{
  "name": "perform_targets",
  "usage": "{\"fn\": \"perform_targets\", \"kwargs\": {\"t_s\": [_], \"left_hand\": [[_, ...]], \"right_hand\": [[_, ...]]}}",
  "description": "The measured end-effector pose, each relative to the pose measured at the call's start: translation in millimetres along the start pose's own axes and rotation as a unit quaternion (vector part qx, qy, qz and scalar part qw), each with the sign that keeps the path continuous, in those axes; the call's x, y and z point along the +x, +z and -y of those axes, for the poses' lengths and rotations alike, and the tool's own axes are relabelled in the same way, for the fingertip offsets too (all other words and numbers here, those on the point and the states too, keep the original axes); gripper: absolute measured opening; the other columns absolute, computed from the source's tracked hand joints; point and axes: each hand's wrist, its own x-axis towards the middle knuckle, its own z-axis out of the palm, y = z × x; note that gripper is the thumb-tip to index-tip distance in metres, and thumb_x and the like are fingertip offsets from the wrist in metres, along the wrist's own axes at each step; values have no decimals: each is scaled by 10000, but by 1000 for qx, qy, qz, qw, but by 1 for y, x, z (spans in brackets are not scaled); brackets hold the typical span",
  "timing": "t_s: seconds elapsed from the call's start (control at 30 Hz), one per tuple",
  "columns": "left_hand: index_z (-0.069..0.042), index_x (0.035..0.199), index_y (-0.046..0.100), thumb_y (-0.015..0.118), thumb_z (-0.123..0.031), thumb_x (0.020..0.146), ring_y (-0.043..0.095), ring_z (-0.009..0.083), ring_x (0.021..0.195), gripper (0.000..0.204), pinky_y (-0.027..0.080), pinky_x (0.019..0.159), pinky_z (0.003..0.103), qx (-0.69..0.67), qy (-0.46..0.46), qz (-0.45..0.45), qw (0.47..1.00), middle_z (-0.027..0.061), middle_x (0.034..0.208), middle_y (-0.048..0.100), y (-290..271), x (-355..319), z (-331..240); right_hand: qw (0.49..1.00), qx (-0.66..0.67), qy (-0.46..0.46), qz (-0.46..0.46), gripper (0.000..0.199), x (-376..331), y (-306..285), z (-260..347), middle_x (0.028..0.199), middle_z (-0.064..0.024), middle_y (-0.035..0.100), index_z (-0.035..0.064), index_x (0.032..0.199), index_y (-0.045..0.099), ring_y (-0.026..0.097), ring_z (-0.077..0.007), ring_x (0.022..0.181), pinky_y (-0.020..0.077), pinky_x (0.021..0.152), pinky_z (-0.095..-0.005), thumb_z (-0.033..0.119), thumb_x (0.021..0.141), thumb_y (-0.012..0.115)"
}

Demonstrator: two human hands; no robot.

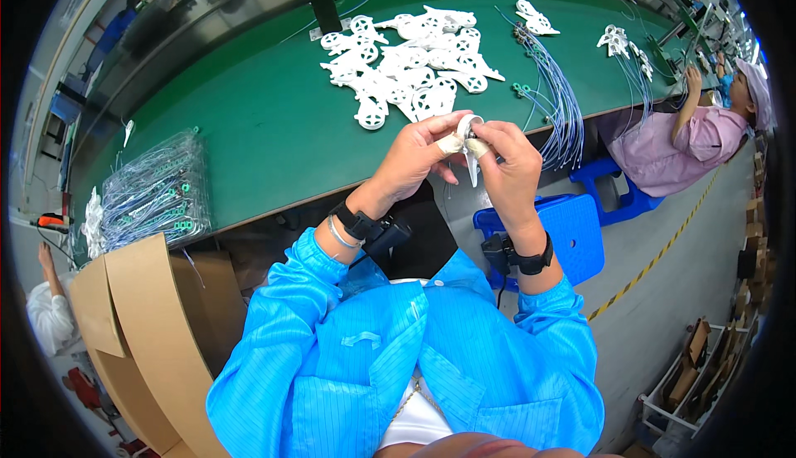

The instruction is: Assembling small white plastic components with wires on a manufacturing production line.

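Blue smock (pixel 332 392) is filling the foreground. Beyond, left hand (pixel 412 158) and right hand (pixel 512 164) are jointly pinching one white plastic part (pixel 473 169) near the edge of the green table (pixel 274 159), apparently working its round end (pixel 470 120); next move is likely calling for steady pressure.

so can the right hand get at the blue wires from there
Likely yes: the blue wires hang over the table edge to the right of the right hand, nothing visibly between, though that hand is pinching a white part.
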Motion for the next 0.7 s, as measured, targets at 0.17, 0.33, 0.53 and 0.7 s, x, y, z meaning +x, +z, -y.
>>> {"fn": "perform_targets", "kwargs": {"t_s": [0.17, 0.33, 0.53, 0.7], "left_hand": [[-29, 1310, 457, 601, -132, 869, 628, 130, 849, 476, 565, 555, 221, 21, -27, 38, 999, 95, 1162, 570, -8, 2, -5], [-68, 1289, 504, 644, -67, 824, 589, 98, 916, 486, 544, 627, 203, 189, 87, 41, 977, 49, 1216, 497, -7, -3, -11], [-58, 1262, 533, 649, -86, 824, 570, 94, 904, 453, 529, 610, 197, 208, 104, 54, 971, 44, 1152, 517, -9, -6, -12], [-45, 1239, 551, 665, -136, 813, 574, 97, 839, 451, 522, 564, 199, 128, 25, 86, 988, 50, 1100, 535, -16, -10, -23]], "right_hand": [[1000, 15, -12, 4, 183, 0, -2, 4, 811, -111, 636, 16, 901, 667, 633, -197, 659, 498, 573, -277, -32, 725, 658], [989, 116, 89, 20, 148, -5, -1, 6, 763, -94, 641, -17, 890, 658, 621, -149, 640, 485, 560, -251, -24, 742, 663], [983, 163, 89, -14, 153, -12, 6, 5, 779, -114, 635, -31, 891, 653, 632, -174, 688, 491, 588, -272, -35, 738, 660], [967, -43, -248, 34, 226, 6, -5, 6, 851, -139, 615, -21, 924, 632, 621, -282, 702, 510, 603, -315, -40, 702, 671]]}}
